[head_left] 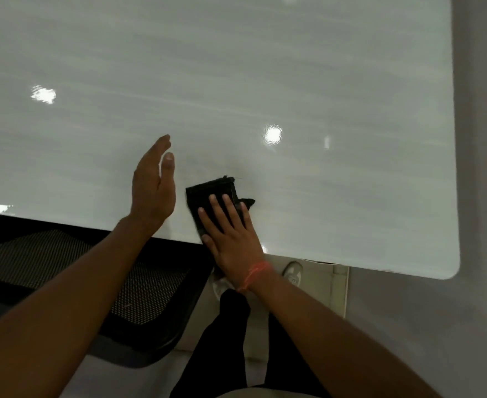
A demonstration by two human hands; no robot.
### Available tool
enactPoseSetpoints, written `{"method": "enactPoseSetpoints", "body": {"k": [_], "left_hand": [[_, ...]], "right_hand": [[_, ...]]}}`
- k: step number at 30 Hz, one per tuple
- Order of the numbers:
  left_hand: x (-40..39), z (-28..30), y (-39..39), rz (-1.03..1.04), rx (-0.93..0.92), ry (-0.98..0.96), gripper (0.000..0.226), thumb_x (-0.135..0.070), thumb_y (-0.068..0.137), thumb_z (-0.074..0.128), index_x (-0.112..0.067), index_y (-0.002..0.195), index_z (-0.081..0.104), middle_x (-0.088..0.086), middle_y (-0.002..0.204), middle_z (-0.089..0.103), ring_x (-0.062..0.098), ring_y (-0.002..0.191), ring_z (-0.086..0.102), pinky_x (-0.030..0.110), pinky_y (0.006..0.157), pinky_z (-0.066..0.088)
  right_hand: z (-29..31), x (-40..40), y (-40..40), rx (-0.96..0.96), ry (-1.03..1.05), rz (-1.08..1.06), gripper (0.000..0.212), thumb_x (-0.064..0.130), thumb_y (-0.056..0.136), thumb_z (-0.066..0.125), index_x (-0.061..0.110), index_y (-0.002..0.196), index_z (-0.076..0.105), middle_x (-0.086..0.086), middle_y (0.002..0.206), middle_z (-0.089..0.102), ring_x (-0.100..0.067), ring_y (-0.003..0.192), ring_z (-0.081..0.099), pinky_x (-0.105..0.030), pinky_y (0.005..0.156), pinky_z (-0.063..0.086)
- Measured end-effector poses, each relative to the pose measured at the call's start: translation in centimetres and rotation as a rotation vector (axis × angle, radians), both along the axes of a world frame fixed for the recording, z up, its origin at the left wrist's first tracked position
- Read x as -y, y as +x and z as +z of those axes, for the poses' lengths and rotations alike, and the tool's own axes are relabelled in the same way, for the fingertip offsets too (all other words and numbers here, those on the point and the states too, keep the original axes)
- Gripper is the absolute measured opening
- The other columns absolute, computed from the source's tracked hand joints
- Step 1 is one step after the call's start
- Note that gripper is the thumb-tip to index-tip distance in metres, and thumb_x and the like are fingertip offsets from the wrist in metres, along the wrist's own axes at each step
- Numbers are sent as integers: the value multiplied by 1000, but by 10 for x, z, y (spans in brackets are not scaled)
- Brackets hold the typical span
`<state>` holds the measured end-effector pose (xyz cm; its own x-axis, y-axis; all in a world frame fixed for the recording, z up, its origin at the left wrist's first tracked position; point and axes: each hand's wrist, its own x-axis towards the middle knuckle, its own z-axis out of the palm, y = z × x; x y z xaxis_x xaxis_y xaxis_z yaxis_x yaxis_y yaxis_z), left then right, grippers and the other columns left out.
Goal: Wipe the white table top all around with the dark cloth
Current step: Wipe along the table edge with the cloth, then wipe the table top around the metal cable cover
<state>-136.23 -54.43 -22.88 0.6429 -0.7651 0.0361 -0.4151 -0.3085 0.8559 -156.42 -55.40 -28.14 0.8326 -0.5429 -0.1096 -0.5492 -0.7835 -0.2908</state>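
A glossy white table [236, 81] is filling the upper frame; a black cloth [208, 193] is lying centre; an orange wrist thread [255, 272] is showing; a black mesh chair [64, 262] is sitting lower left.

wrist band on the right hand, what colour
Orange-red, a thin band on the right hand's wrist; head view.

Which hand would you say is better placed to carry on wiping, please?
The right hand: its fingers lie flat on the dark cloth on the white table top. The left hand is raised edge-on beside it, holding nothing.

Black mesh chair [64, 271] below the near edge, pale floor [409, 326], grey wall strip [483, 110] at right.
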Motion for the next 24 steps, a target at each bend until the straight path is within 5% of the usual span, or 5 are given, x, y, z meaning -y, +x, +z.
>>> {"method": "enactPoseSetpoints", "body": {"k": [9, 14, 19, 24], "left_hand": [[50, 0, -106, -229, -35, 16, 55, -44, 102, 31, -12, 144, 49, 8, 149, 50, 24, 142, 41, 48, 119, 29], [86, -2, -196, -417, -34, 51, 56, -47, 101, 29, -19, 147, 44, 5, 152, 45, 18, 147, 32, 37, 125, 16], [148, -5, -270, -554, 95, 123, 55, -41, 103, 27, -17, 152, 34, 3, 158, 36, 17, 151, 19, 39, 126, 12], [219, -32, -318, -564, 389, 262, 59, -38, 104, 17, -11, 157, 17, 12, 165, 14, 30, 153, 6, 47, 124, 11]], "right_hand": [[15, 81, -215, -186, -23, -399, 57, 46, 105, 16, 24, 157, 23, -9, 166, 13, -30, 153, 9, -56, 119, 18], [18, 148, -245, -193, 4, -512, 59, 48, 104, 13, 27, 159, 13, -6, 167, 3, -25, 154, -2, -53, 123, 8], [19, 257, -221, -67, 75, -523, 64, 54, 99, 5, 28, 158, 11, -5, 167, 1, -26, 154, -5, -49, 124, 0], [32, 297, -256, 455, 278, -700, 51, 38, 104, 27, 19, 151, 37, -4, 161, 30, -18, 151, 18, -38, 124, 16]]}}
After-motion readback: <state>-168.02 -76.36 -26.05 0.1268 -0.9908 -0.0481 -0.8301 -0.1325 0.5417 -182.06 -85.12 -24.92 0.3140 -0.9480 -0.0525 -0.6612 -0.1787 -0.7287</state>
